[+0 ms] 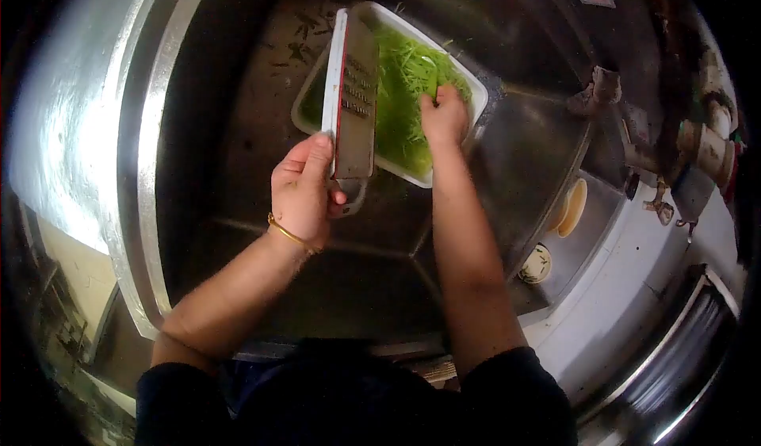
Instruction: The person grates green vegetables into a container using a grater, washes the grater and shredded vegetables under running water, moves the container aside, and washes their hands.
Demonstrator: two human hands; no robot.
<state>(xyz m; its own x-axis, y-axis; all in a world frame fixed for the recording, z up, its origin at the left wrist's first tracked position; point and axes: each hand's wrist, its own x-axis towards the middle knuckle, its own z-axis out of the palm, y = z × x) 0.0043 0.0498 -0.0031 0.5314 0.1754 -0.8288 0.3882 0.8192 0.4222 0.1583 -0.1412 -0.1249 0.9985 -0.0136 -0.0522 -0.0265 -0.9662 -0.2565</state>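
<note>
My left hand (305, 178) is closed round the lower end of a flat grater (358, 105) with a white frame and a red stripe, tilted on its edge over a white rectangular tub (412, 178). Thin green shreds (404, 65) lie in the tub, in what looks like greenish water. Over the tub's right part, my right hand (445, 117) has its fingers closed on a light green piece (430, 80) among the shreds. The tub's left part is partly hidden behind the grater.
Dark metal surfaces surround the tub, with scraps (301, 38) at the upper left. To the right are a yellowish bowl (572, 208), a small container with green bits (536, 264), and pipes with a tap (659, 206). A bright metal rim (151, 153) runs along the left.
</note>
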